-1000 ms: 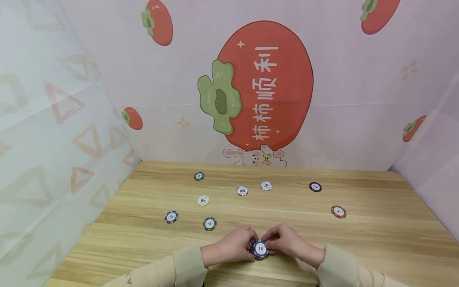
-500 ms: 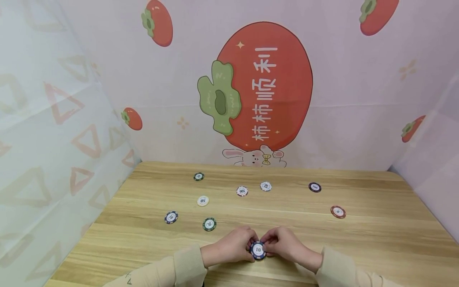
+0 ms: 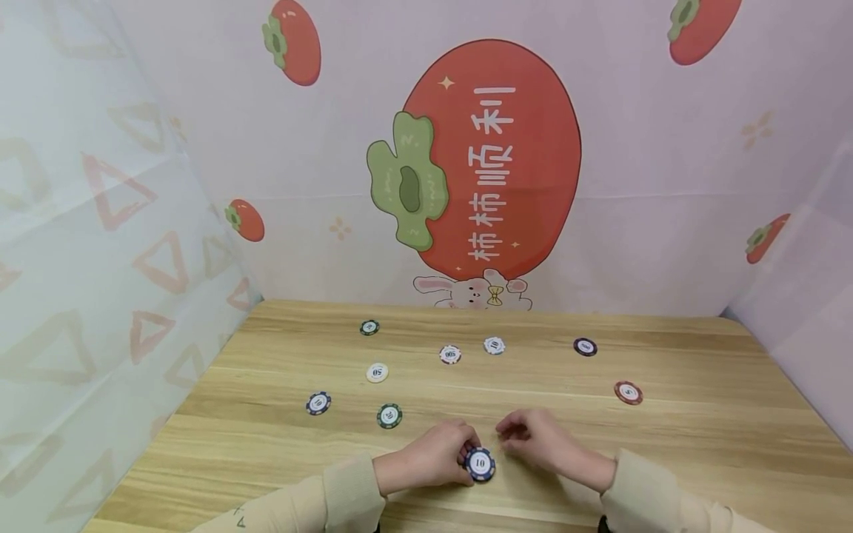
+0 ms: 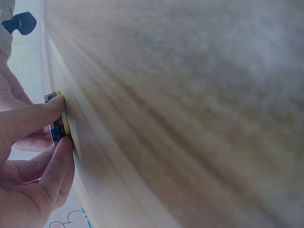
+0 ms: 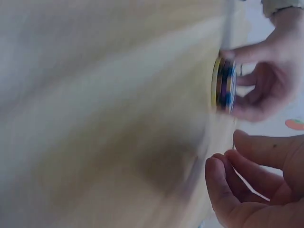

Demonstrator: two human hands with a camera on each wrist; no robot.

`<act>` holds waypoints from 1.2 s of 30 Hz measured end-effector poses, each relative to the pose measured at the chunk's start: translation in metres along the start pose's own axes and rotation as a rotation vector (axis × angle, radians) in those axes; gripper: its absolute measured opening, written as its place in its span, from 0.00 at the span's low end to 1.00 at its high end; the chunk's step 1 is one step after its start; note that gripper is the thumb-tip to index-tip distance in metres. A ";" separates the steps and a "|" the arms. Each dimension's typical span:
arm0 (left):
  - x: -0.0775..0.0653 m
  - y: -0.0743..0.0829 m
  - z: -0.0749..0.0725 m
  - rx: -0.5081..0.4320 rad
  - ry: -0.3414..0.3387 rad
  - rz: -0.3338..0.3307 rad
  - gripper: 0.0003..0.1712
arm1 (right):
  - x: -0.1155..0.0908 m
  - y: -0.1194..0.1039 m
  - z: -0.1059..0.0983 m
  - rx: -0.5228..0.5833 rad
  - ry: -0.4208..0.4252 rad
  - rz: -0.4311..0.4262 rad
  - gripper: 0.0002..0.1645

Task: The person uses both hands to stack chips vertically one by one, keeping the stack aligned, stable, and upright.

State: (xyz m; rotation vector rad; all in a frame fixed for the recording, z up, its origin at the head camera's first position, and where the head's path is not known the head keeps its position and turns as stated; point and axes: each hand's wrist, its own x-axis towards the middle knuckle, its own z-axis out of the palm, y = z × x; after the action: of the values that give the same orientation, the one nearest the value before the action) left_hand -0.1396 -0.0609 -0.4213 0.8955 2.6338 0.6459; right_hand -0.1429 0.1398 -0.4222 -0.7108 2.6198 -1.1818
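Note:
A short stack of poker chips (image 3: 480, 465) sits on the table near its front, a blue chip marked 10 on top. My left hand (image 3: 436, 453) grips the stack between thumb and fingers at its left side. In the right wrist view the chip stack (image 5: 226, 88) shows several layered edges, yellow at the bottom and blue at the top. My right hand (image 3: 541, 443) hovers just right of the stack, apart from it, fingers loosely bent with nothing between them. The left wrist view shows thumb and fingertips on the edge of the stack (image 4: 58, 127).
Single chips lie spread over the wooden table (image 3: 533, 385): a blue chip (image 3: 318, 403), green chips (image 3: 389, 416) and a yellow-white 50 chip (image 3: 377, 372) at left, a 500 chip (image 3: 450, 354) and white chip (image 3: 494, 346) mid-back, a purple chip (image 3: 586, 347) and red chip (image 3: 629, 393) at right.
The top blue chip has shifted slightly left, into line with the stack. My right hand has let go and drawn back to the right; the left hand stays on the stack.

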 end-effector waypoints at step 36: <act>0.000 -0.002 0.000 0.002 -0.014 0.005 0.22 | -0.014 0.075 -0.087 -0.507 0.175 0.029 0.16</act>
State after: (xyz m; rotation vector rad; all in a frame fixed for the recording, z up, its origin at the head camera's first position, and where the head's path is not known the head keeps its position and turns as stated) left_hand -0.1408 -0.0621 -0.4223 0.9036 2.6211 0.6366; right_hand -0.1873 0.2470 -0.4204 -0.6661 3.1036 -0.5888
